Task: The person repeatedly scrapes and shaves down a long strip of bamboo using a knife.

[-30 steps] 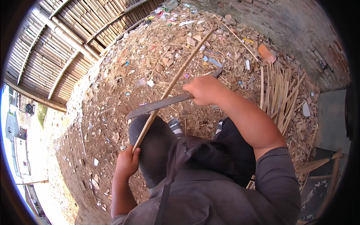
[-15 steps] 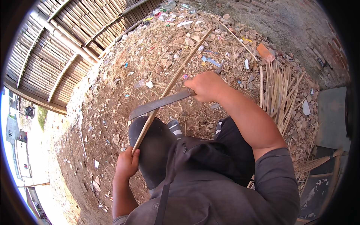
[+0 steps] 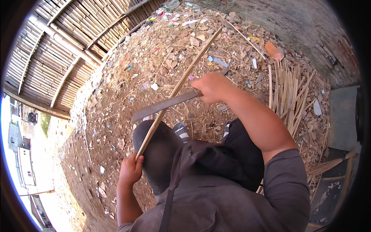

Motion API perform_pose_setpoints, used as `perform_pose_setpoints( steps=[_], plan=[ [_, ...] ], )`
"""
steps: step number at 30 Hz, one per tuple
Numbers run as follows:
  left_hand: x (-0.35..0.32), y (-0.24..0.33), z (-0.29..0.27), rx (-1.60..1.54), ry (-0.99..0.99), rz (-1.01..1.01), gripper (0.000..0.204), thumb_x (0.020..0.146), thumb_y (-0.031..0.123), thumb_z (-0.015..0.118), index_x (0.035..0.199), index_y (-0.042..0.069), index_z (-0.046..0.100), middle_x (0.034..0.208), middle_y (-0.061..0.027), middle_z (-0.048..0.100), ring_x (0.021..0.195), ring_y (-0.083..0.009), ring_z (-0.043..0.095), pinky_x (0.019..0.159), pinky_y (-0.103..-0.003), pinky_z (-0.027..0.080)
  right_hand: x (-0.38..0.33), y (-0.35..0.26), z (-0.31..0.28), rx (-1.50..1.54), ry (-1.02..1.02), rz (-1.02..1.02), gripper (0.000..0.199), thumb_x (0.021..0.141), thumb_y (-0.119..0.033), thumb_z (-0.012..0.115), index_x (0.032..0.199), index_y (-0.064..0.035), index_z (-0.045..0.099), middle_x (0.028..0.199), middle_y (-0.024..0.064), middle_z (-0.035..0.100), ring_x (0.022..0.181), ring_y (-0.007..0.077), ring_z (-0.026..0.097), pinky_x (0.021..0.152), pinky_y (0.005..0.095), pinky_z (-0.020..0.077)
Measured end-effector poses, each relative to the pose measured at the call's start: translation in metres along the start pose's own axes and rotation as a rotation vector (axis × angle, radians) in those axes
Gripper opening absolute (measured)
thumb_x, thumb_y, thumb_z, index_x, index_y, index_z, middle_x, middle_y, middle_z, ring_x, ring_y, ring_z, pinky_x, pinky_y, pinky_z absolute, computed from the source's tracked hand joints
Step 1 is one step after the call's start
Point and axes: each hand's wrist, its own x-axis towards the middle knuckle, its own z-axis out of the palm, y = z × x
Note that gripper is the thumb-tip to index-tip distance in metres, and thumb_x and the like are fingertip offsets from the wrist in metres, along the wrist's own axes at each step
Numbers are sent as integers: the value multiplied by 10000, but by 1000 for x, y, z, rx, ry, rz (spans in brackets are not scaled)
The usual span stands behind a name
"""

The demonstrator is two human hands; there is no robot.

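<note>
The left hand (image 3: 131, 169) has its fingers wrapped around the near end of a long pale strip (image 3: 179, 86), which slants away above the dark-clad left knee (image 3: 158, 145). The right hand (image 3: 213, 88) clasps the handle of a broad curved knife (image 3: 147, 111), its blade lying across the strip (whether edge meets wood, I cannot tell). A shallow, even blade angle, with the left fingers well clear of the edge, would probably serve best. Beneath lies earth (image 3: 108, 133) strewn with stones and litter; a bundle of similar strips (image 3: 288, 92) rests to the right. Farther off stand a slatted bamboo wall (image 3: 44, 54) and a weathered wall (image 3: 293, 29).
</note>
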Motion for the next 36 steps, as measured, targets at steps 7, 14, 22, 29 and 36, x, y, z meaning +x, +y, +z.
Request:
perform_pose_setpoints(
  steps=[7, 14, 22, 29, 36],
  plan=[
    [3, -5, 1, 16, 22, -1, 374, 1013, 319, 561, 829, -6, 545, 703, -256, 596, 705, -484, 597, 622, -516, 454, 2, 94, 23, 368, 388, 477, 419, 832, -276, 729, 1180, -51, 665, 1018, 142, 727, 963, 319, 699, 829, 432, 542],
    [0, -1, -4, -44, -18, -34, 388, 1015, 335, 564, 841, -12, 557, 694, -248, 598, 690, -469, 609, 624, -508, 459, 0, 7, 0, -70, -11, -54, 208, 799, -255, 731, 964, -140, 681, 891, 101, 714, 855, 337, 694, 767, 477, 533],
    [5, -2, -12, -39, -56, -74, 399, 1019, 346, 556, 864, -18, 607, 700, -236, 619, 668, -418, 629, 629, -470, 475, 14, 64, 24, 321, 20, 280, 409, 783, -318, 776, 1088, -57, 699, 904, 180, 709, 903, 354, 695, 801, 446, 534],
    [-8, -18, -5, -97, -84, -36, 425, 1041, 364, 514, 882, -15, 622, 695, -221, 606, 658, -385, 623, 630, -445, 473, -3, 27, 0, 44, -136, -20, 325, 801, -250, 724, 1074, -75, 699, 971, 165, 717, 934, 358, 691, 796, 476, 542],
    [-4, -15, -6, -241, -165, -161, 490, 1044, 417, 499, 863, -26, 607, 692, -217, 601, 640, -382, 604, 616, -430, 469, 7, 52, 16, 262, 130, 338, 375, 798, -257, 730, 1095, -31, 691, 1033, 194, 714, 948, 356, 693, 820, 473, 546]
  ],
)
